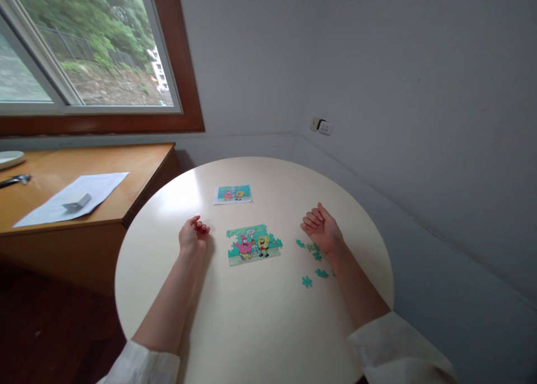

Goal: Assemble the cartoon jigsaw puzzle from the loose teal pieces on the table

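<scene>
A partly assembled jigsaw puzzle point(254, 245) lies flat on the white round table point(243, 328), showing a pink starfish, a grey-green figure and a yellow sponge character on teal. Its right and upper left edges are jagged. Left of the puzzle rests my left hand point(193, 236), fingers loosely curled in with nothing visible in them. On the other side, my right hand point(323, 229) is curled into a loose fist, apart from the puzzle. Several loose teal puzzle pieces point(307, 281) lie under and beside my right hand and forearm, which hide some of them.
Behind the puzzle lies a small reference picture point(234, 194) with the same characters. To the left stands a wooden desk point(142, 160) with a paper sheet point(100, 185), a small white box point(76, 202) and a dark-handled tool point(15, 180). Walls and a wall socket point(325, 128) are beyond.
</scene>
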Demonstrator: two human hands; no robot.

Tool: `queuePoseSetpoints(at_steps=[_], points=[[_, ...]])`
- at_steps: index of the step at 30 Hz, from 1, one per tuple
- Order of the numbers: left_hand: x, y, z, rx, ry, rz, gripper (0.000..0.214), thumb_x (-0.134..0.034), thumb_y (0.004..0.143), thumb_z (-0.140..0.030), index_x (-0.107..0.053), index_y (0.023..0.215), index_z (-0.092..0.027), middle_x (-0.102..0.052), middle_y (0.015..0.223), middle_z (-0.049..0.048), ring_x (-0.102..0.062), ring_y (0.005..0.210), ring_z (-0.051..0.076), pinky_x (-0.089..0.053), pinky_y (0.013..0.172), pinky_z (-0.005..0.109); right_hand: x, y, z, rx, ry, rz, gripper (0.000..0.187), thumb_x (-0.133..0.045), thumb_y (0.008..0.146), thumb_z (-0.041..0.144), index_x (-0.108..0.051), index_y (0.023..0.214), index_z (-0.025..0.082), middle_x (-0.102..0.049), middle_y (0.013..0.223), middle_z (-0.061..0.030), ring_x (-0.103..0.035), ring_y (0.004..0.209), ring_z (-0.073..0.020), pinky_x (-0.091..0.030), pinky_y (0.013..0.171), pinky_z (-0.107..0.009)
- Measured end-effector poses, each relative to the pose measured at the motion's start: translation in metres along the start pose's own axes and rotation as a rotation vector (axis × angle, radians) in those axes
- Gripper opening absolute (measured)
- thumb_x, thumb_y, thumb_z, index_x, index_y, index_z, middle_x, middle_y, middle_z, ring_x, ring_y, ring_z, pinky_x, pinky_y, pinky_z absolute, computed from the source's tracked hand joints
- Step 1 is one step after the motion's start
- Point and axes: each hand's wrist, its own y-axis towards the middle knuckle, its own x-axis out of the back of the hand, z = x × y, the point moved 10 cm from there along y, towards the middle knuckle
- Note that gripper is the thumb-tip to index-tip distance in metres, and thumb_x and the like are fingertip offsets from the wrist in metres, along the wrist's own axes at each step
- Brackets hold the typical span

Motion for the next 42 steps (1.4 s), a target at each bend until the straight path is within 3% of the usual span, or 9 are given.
queuePoseSetpoints(at_steps=[11, 42], points=[[0.0, 0.0, 0.0, -0.004, 0.003, 0.007, 0.01, -0.048, 0.066, -0.006, -0.046, 0.063, -0.016, -0.035, 0.045, -0.0064, -0.034, 0.037, 0.005, -0.033, 0.04, 0.016, -0.001, 0.0, 0.003, 0.022, -0.042, 0.008, 0.055, -0.049, 0.084, 0.047, -0.017, 0.049, 0.018, -0.02, 0.045, 0.0066, -0.022, 0.04, -0.0078, -0.029, 0.042, -0.023], [-0.001, -0.004, -0.001, 0.007, -0.015, -0.011, 0.013, -0.043, 0.069, -0.003, -0.047, 0.062, -0.014, -0.036, 0.04, -0.006, -0.034, 0.036, 0.005, -0.032, 0.04, 0.016, 0.001, 0.0, -0.007, -0.079, 0.197, 0.008, 0.051, -0.058, 0.08, 0.036, -0.022, 0.049, 0.018, -0.028, 0.042, 0.0076, -0.029, 0.039, -0.0056, -0.033, 0.041, -0.019]])
